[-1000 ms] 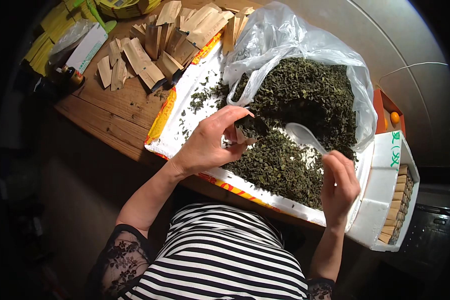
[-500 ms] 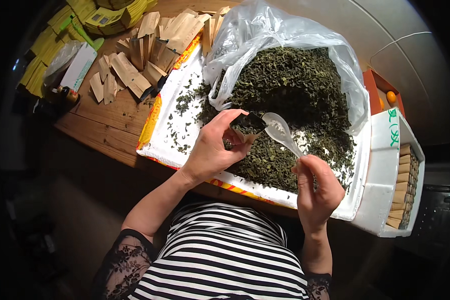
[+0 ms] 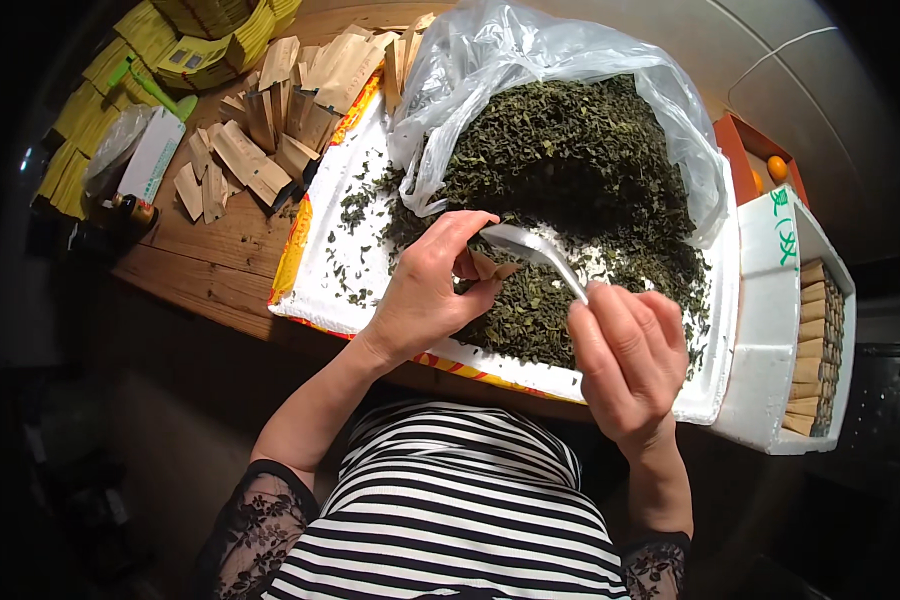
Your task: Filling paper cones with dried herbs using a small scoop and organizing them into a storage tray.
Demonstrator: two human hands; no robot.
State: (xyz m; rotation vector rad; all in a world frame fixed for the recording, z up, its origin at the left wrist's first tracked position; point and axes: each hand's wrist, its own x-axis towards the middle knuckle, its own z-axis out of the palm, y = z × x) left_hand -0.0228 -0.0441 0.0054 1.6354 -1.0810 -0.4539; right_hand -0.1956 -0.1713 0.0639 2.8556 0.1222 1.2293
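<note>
Here, mid-frame, the spoon point(image 3: 544, 250) slants, bowl pointing upper left, close by the packet point(image 3: 491, 267); the right hand point(image 3: 630, 362) pinches the spoon's handle, the left hand point(image 3: 430, 285) clamps the packet.

The left hand point(image 3: 430, 285) pinches a small brown paper packet point(image 3: 488, 267) between its thumb and fingers. The right hand point(image 3: 630, 360) holds a plastic spoon point(image 3: 535, 247), with the spoon's bowl right by the packet's top. I can't tell if they touch.

Under the hands, dark green dried leaves point(image 3: 530, 325) lie in a white foam tray point(image 3: 715, 370). A big heap of leaves sits in a see-through plastic bag point(image 3: 510, 45). More brown packets point(image 3: 240, 160) lie on the wooden bench point(image 3: 210, 275). On the right, a white foam box point(image 3: 760, 370) holds a row of brown packets point(image 3: 812, 350), near orange fruits point(image 3: 777, 169) in a red box point(image 3: 735, 150).
</note>
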